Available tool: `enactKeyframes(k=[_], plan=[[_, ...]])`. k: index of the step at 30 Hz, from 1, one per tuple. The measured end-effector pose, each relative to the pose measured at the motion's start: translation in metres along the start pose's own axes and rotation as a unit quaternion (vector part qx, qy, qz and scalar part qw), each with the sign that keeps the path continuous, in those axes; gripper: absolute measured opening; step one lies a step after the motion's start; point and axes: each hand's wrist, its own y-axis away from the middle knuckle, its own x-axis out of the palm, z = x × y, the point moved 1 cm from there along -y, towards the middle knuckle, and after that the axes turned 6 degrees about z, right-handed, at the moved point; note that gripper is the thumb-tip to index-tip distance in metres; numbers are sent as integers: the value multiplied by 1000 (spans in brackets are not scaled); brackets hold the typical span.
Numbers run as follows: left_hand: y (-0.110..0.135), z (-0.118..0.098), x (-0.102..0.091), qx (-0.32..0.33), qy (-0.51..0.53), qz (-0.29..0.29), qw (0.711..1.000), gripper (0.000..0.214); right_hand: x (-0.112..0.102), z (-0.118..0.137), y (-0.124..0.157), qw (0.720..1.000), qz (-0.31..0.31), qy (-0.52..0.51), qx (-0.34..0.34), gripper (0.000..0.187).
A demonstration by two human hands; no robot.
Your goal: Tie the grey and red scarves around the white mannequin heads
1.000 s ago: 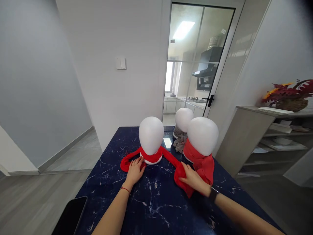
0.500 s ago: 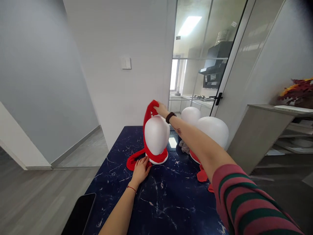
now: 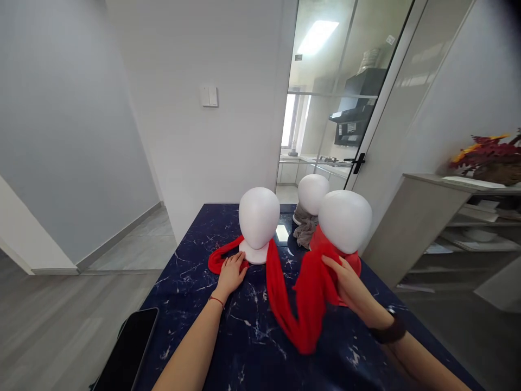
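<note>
A white mannequin head (image 3: 259, 217) stands upright near the middle of the dark blue marbled table. A long red scarf (image 3: 280, 296) runs behind its neck, one end looping on the table at left, the other drawn forward to the right. My left hand (image 3: 232, 271) lies flat with fingers stretched out, pressing on the scarf's left part beside the head's base. Held off the table, the scarf's right end is bunched in my right hand (image 3: 345, 279), which is closed on it and slightly blurred. This bunch partly covers a second white head (image 3: 345, 220) wearing red cloth.
Farther back stands a third white head (image 3: 313, 193) with a grey scarf (image 3: 306, 231) round its neck. A black phone (image 3: 126, 350) lies at the table's left edge. Behind are a wall and a glass door (image 3: 321, 119); a shelf unit (image 3: 443, 228) stands at right.
My right hand has swung from above the middle head, round to the right and toward me, pulling the red scarf off the head's front. The left hand stays by the base.
</note>
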Motion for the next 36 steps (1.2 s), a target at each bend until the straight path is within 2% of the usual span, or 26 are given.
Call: enactKeyframes(k=[2,5,7,10,11,13,14,16,20,23,25,27,30,33,36], plan=[[-1,1,0,-8,-4,21,1000,51,-27,-11,3,997,-28,63,-16,29],[-1,2,2,-7,-3,32,999,50,-40,-37,8,969,14,241,-58,34],[-1,2,2,0,3,34,999,49,-35,-61,12,929,51,358,-76,45],[-1,4,3,7,15,33,999,48,-19,-94,10,853,78,512,-67,67],[-1,4,3,8,19,32,999,48,-13,-101,4,825,83,556,-59,65],[-2,5,4,9,28,29,999,47,-3,-102,-17,784,95,612,-38,45],[-2,5,4,9,33,27,999,47,0,-96,-33,776,100,622,-25,32],[-3,6,4,9,41,22,999,46,6,-71,-75,776,92,624,-1,16],[-4,8,5,11,48,15,999,45,27,9,-174,794,-1,607,-31,16],[-3,8,5,13,52,9,999,44,68,69,-228,811,-46,575,-101,25],[-2,7,5,14,56,5,998,43,106,99,-245,822,-51,546,-155,30],[-2,6,4,19,63,2,998,43,147,116,-242,846,-19,470,-252,31],[-3,5,1,6,85,-26,996,42,196,113,-202,863,101,331,-370,32],[-2,10,-4,-62,112,-84,988,26,216,69,-136,870,235,254,-351,31],[4,17,-9,-96,129,-91,983,25,200,-2,-71,897,284,220,-259,33]])
